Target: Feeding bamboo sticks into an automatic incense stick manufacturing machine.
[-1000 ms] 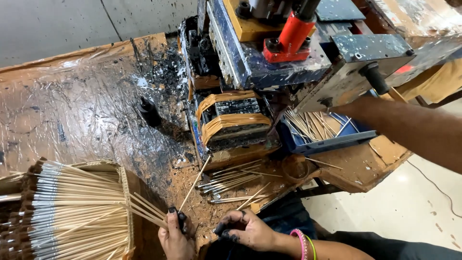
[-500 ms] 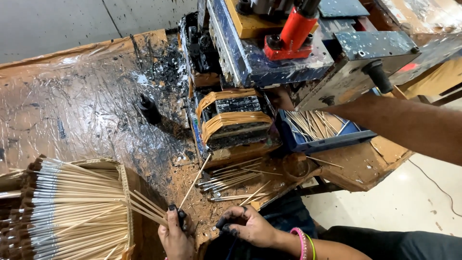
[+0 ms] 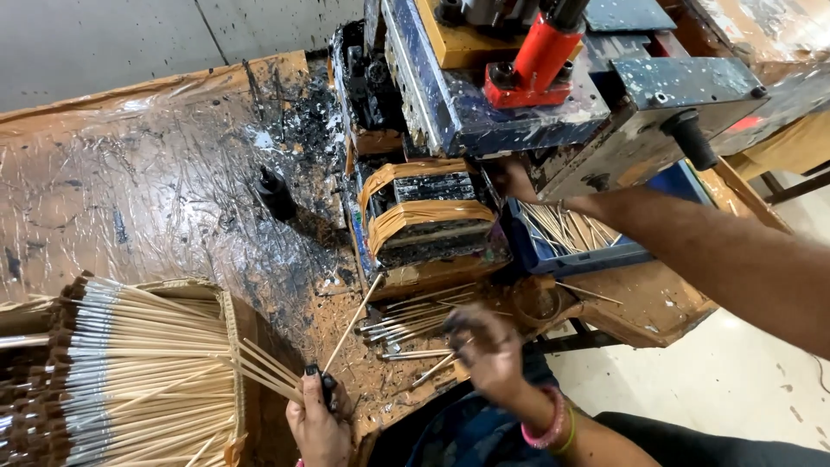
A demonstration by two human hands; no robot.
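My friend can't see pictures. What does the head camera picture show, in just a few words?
Seen from above, a person's left hand pinches thin sticks beside a big fanned bundle of sticks, while the right hand, blurred, reaches over loose grey-tipped sticks on a grimy, plastic-covered workbench. Behind them stands a paint-spattered machine, and another person's arm reaches towards it.

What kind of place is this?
Probably a small workshop that makes coated sticks: a grimy machine, a stack of sticks on the plastic-covered bench, and a blue tray of sticks.
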